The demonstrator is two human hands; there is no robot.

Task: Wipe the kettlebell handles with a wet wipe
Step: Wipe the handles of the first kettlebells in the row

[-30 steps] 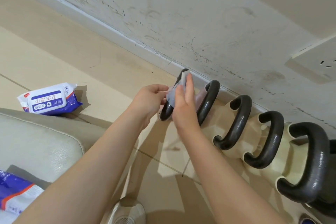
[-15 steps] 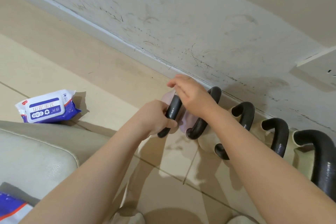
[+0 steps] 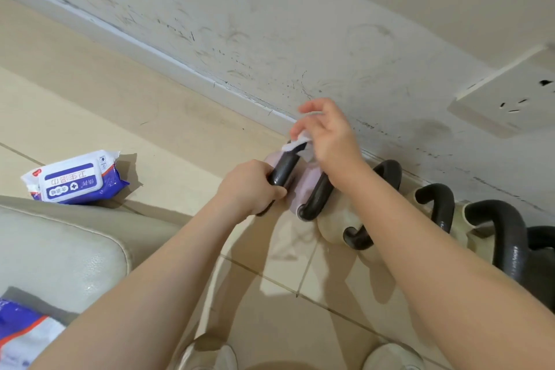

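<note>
On tiled floor by scuffed wall: kettlebells, wipe pack.

This looks like a room in a home used for exercise. Beige floor tiles meet a scuffed white wall with a wall socket. A row of kettlebells stands along the skirting. A cream leather cushion, seemingly a sofa's, sits at the left, with a pack of wet wipes on the floor beside it.

Glossy black kettlebell handles; scuffed matt wall; seemingly leather cushion.
</note>
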